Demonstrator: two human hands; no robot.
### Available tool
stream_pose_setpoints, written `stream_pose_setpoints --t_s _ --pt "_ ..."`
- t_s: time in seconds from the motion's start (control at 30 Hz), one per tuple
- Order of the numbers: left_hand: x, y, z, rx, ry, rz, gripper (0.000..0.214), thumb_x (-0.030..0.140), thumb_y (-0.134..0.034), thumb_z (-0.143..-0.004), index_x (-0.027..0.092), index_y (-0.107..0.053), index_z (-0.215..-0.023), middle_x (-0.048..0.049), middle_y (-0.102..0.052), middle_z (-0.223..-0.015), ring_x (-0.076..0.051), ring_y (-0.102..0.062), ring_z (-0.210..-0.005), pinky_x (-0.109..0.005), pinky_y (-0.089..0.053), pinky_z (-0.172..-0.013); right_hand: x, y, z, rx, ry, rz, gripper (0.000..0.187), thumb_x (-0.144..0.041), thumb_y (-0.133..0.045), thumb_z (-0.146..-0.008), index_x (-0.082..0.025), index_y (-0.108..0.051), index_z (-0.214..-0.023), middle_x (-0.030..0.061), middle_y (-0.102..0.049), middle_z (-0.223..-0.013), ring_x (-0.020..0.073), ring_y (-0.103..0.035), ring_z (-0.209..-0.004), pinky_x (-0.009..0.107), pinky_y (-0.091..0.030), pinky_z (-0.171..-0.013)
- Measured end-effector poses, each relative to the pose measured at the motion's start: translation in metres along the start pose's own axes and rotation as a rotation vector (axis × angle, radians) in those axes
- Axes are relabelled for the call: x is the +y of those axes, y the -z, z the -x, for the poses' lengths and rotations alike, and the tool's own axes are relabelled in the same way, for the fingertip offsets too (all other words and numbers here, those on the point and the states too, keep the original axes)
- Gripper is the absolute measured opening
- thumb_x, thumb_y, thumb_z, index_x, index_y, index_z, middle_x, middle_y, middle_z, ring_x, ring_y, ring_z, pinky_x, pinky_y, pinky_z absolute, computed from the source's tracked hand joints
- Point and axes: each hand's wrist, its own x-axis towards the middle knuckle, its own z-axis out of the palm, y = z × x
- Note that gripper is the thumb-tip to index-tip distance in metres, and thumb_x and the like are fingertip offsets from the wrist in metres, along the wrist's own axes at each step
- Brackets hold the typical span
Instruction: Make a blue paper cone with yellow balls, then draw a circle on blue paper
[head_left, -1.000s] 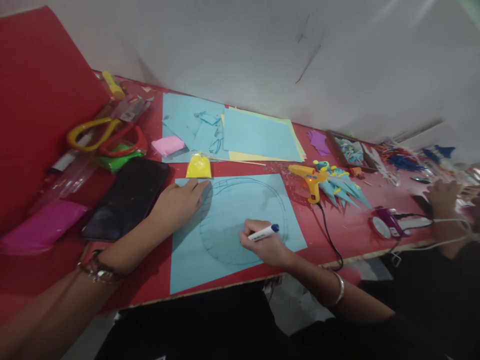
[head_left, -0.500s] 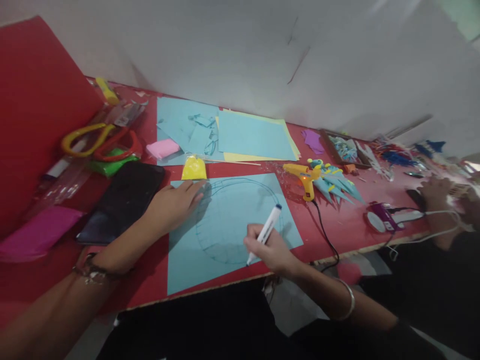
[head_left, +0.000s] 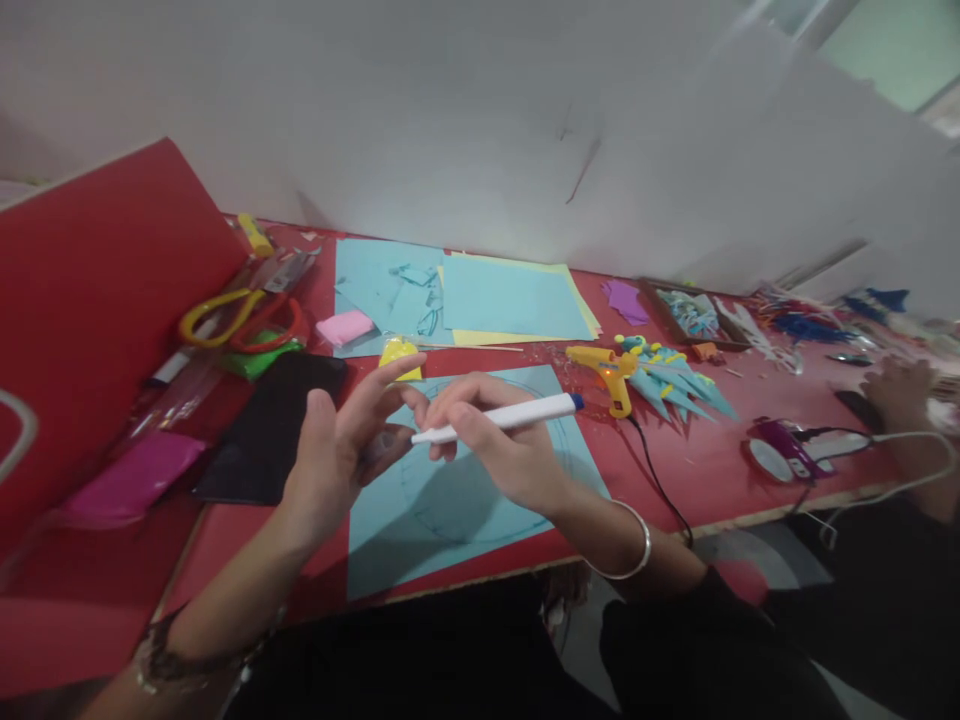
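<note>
My right hand (head_left: 504, 440) is closed on a white marker (head_left: 517, 412) with a blue end, held almost level above the paper. Just left of it, my left hand (head_left: 352, 440) is raised with thumb and fingers apart. Its fingertips come close to the marker's left tip and my right fingers; whether they touch, I cannot tell. Below both hands lies a light blue sheet (head_left: 390, 545) with a large round outline drawn on it, partly covered by my hands and their shadow. Behind the left fingers shows a yellow packet (head_left: 399, 352).
Left are a black phone-like slab (head_left: 255, 440), a magenta packet (head_left: 135, 478) and yellow-handled scissors (head_left: 217, 318). Blue sheets (head_left: 517, 295) lie at the back. Right are a yellow glue gun (head_left: 611, 375) with a cord, blue paper cones (head_left: 675, 380) and another person's hand (head_left: 896, 395).
Both hands have lifted off the sheet and come together above it. The marker has swung from steep to nearly level. The view has shifted slightly.
</note>
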Motion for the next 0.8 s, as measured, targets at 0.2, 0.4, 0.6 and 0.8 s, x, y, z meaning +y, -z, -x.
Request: stream_pose_setpoints --t_s 0.2,0.4,0.6,0.8 --pt "0.002 -0.004 0.004 -0.002 0.154 0.308 0.067 0.058 -0.002 -0.084 0.025 -0.051 -0.115 -0.0061 -0.057 -0.084 -0.011 -0.047 -0.049 -0.023 -0.032 -0.036 0.004 -0.006 -0.003 -0.015 0.006 0.165 0.018 -0.034 -0.051 -0.081 -0.019 -0.052 -0.071 -0.0031 -0.053 -0.064 0.0077 -0.051 -0.058 0.025 -0.044 -0.059" --pt "-0.018 -0.005 0.01 0.057 0.029 0.168 0.051 0.05 -0.013 -0.089 0.026 -0.044 -0.121 -0.005 -0.054 -0.092 -0.012 -0.053 -0.058 -0.027 -0.046 -0.052 0.01 -0.007 -0.01 -0.031 0.065 0.29 0.019 -0.03 -0.052 -0.08 -0.018 -0.05 -0.066 -0.0029 -0.05 -0.063 0.0088 -0.048 -0.061 0.026 -0.043 -0.064" --pt "-0.019 0.0 0.008 0.045 -0.525 -0.593 0.053 0.047 -0.033 -0.086 0.019 -0.033 -0.131 -0.0078 -0.063 -0.096 -0.017 -0.059 -0.068 -0.028 -0.047 -0.061 0.017 -0.01 -0.009 0.075 -0.034 0.177 0.016 -0.031 -0.051 -0.079 -0.02 -0.045 -0.069 -0.002 -0.047 -0.072 0.0075 -0.044 -0.057 0.022 -0.039 -0.051" --pt "-0.006 -0.009 0.004 0.082 -0.573 -0.834 0.037 0.037 -0.031 -0.087 0.016 -0.048 -0.113 -0.0043 -0.062 -0.073 -0.015 -0.055 -0.053 -0.026 -0.043 -0.05 0.037 -0.019 0.001 0.144 -0.15 -0.116 0.018 -0.041 -0.049 -0.08 -0.024 -0.042 -0.078 -0.0021 -0.04 -0.07 0.0105 -0.041 -0.06 0.023 -0.041 -0.056"
